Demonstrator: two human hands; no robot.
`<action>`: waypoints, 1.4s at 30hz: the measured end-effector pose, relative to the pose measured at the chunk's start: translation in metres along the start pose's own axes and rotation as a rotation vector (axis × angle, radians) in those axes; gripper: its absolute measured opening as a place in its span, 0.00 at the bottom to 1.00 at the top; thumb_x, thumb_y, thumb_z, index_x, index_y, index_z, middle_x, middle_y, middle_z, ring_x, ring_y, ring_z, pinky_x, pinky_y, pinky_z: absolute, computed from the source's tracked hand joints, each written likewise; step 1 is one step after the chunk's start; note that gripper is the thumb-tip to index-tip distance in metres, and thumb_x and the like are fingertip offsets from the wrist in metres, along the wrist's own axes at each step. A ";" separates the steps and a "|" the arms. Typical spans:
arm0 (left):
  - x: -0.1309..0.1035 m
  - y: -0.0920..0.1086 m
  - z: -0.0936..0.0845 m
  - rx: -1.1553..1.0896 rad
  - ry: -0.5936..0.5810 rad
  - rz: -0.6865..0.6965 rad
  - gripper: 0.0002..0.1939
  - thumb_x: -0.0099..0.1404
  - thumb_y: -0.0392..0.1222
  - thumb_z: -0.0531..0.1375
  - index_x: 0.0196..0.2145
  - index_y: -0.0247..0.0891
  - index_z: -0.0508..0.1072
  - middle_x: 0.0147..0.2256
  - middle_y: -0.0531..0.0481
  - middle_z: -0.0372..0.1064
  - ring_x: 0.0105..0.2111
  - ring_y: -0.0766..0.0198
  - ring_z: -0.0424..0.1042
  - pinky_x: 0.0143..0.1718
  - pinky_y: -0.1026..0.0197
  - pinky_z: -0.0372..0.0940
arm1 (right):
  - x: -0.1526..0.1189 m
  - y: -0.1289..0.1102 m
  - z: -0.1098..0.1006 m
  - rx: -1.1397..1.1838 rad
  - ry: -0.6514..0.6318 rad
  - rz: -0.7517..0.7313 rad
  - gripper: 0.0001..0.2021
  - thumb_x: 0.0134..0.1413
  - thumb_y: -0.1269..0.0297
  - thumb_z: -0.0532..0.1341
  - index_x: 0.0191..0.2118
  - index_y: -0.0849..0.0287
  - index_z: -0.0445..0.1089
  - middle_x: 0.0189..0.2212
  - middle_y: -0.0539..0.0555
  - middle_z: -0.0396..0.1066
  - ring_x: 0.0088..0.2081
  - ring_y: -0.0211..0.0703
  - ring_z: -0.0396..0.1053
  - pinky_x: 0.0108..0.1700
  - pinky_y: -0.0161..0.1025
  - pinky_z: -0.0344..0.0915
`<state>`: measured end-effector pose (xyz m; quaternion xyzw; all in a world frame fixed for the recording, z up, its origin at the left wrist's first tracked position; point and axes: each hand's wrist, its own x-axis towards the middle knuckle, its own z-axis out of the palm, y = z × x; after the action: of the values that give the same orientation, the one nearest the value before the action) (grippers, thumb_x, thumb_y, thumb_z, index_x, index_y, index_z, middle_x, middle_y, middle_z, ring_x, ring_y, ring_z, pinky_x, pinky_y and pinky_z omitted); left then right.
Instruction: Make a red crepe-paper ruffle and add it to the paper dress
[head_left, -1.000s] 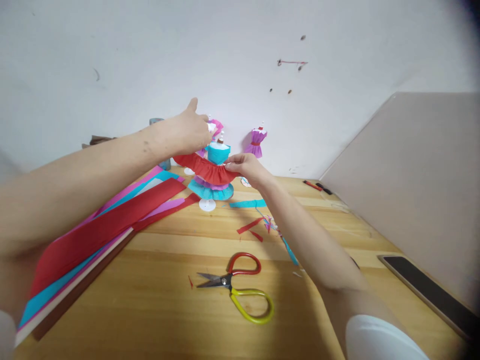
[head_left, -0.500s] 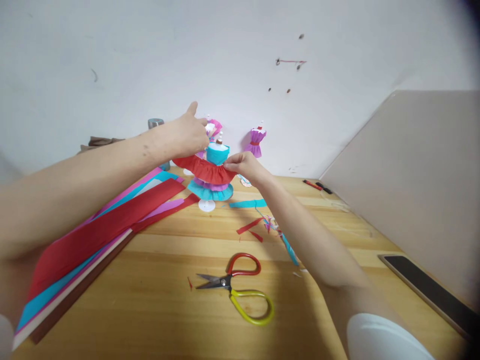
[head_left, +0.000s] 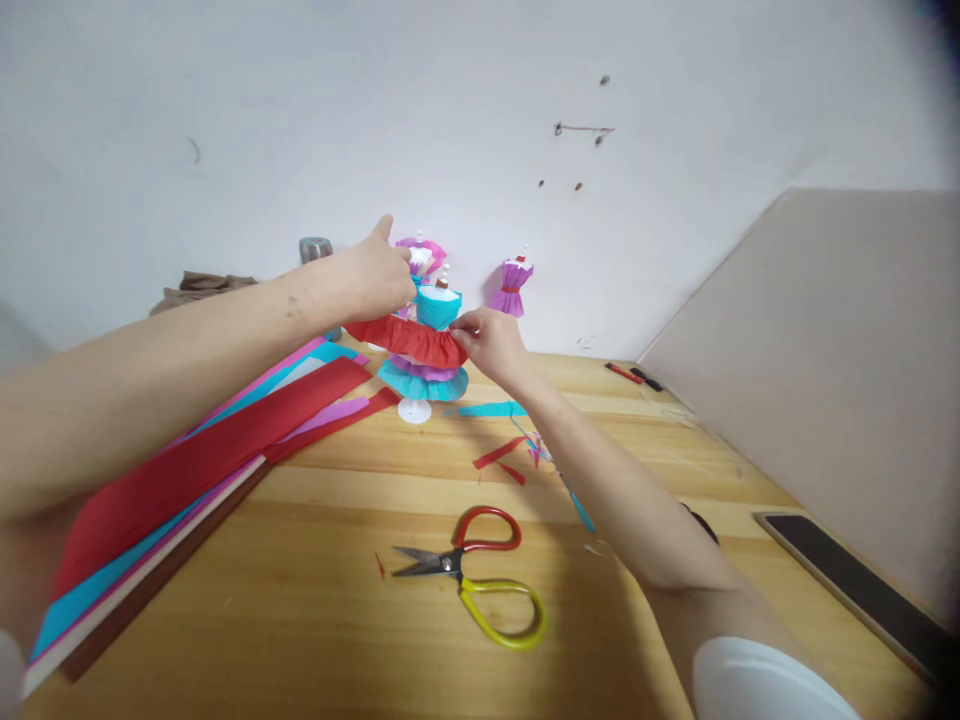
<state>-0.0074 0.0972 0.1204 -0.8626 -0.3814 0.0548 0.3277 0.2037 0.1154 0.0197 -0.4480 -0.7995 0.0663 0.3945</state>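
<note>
The right hand [head_left: 491, 345] has its thumb and fingertips pinched together on one end of a red ruffle [head_left: 420, 345], a gathered, finely creased band with a wavy lower edge. Its far end runs beneath the left hand [head_left: 379, 275], whose back hides the fingertips (so I cannot tell whether they clamp it). The band sags across the front of a small dress form [head_left: 438, 308], upright on the wooden table [head_left: 322, 590], with a smooth turquoise bodice above and lilac and turquoise frills below. Behind, near the wall, stands a purple dress [head_left: 511, 288]. Colored sheets [head_left: 225, 440] lie leftward; open scissors [head_left: 450, 564] rest nearer the viewer.
</note>
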 end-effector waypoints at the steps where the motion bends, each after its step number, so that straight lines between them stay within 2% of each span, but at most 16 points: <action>1: 0.000 0.000 0.000 -0.017 0.015 -0.002 0.09 0.60 0.38 0.63 0.23 0.41 0.78 0.22 0.47 0.73 0.46 0.50 0.73 0.63 0.38 0.48 | -0.002 -0.001 0.000 -0.024 0.020 -0.007 0.09 0.52 0.73 0.60 0.31 0.60 0.79 0.34 0.61 0.79 0.41 0.57 0.75 0.47 0.50 0.67; 5: -0.001 0.002 -0.002 -0.041 0.032 -0.002 0.09 0.61 0.39 0.63 0.23 0.42 0.78 0.21 0.48 0.72 0.45 0.50 0.73 0.63 0.37 0.48 | -0.009 -0.004 0.002 -0.066 0.071 -0.022 0.09 0.54 0.72 0.58 0.32 0.60 0.77 0.36 0.63 0.77 0.43 0.59 0.73 0.48 0.53 0.67; 9: -0.002 0.002 -0.003 -0.022 0.005 0.016 0.09 0.61 0.37 0.61 0.24 0.42 0.78 0.22 0.47 0.74 0.47 0.49 0.72 0.63 0.35 0.46 | -0.006 -0.001 0.005 -0.030 0.083 -0.018 0.07 0.54 0.72 0.58 0.33 0.58 0.74 0.36 0.60 0.77 0.42 0.55 0.74 0.47 0.50 0.69; 16: -0.003 0.000 0.003 -0.084 0.047 -0.008 0.07 0.60 0.38 0.62 0.26 0.43 0.79 0.27 0.46 0.76 0.50 0.48 0.72 0.64 0.35 0.43 | 0.004 0.009 0.005 0.206 0.007 0.059 0.03 0.51 0.69 0.59 0.28 0.57 0.69 0.29 0.55 0.76 0.35 0.49 0.73 0.41 0.45 0.69; 22: -0.003 0.005 -0.006 0.063 -0.048 0.028 0.10 0.60 0.32 0.59 0.24 0.42 0.77 0.24 0.48 0.74 0.50 0.48 0.71 0.64 0.34 0.45 | 0.008 0.015 0.006 0.328 -0.037 0.089 0.03 0.48 0.65 0.61 0.26 0.56 0.68 0.25 0.52 0.73 0.32 0.46 0.71 0.37 0.42 0.68; 27: -0.002 0.007 -0.011 0.073 -0.062 0.008 0.14 0.56 0.24 0.58 0.19 0.39 0.73 0.23 0.48 0.73 0.47 0.51 0.72 0.64 0.36 0.49 | 0.010 0.022 0.009 0.484 -0.081 0.125 0.06 0.45 0.60 0.64 0.27 0.56 0.69 0.24 0.51 0.72 0.28 0.43 0.69 0.33 0.41 0.67; 31: -0.002 0.006 -0.009 0.055 -0.037 0.001 0.15 0.56 0.26 0.60 0.17 0.40 0.72 0.19 0.50 0.69 0.45 0.52 0.72 0.64 0.40 0.49 | 0.011 0.026 0.010 0.608 -0.114 0.147 0.10 0.41 0.57 0.66 0.27 0.56 0.70 0.23 0.51 0.72 0.27 0.41 0.68 0.33 0.40 0.67; 36: -0.002 0.004 -0.006 0.032 -0.033 -0.007 0.13 0.58 0.29 0.60 0.21 0.42 0.76 0.22 0.49 0.72 0.47 0.51 0.72 0.65 0.39 0.47 | 0.012 0.032 0.012 0.716 -0.149 0.175 0.14 0.36 0.55 0.69 0.29 0.57 0.71 0.23 0.49 0.72 0.27 0.39 0.68 0.33 0.38 0.67; 42: -0.005 0.008 -0.015 0.156 -0.155 0.029 0.16 0.58 0.25 0.56 0.25 0.41 0.79 0.27 0.45 0.77 0.50 0.49 0.71 0.63 0.34 0.50 | 0.011 0.035 0.014 0.791 -0.210 0.197 0.18 0.37 0.53 0.71 0.34 0.57 0.73 0.26 0.50 0.75 0.30 0.42 0.72 0.36 0.39 0.68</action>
<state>-0.0008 0.0815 0.1262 -0.8330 -0.3878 0.1556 0.3625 0.2137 0.1482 0.0006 -0.3273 -0.7015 0.4509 0.4444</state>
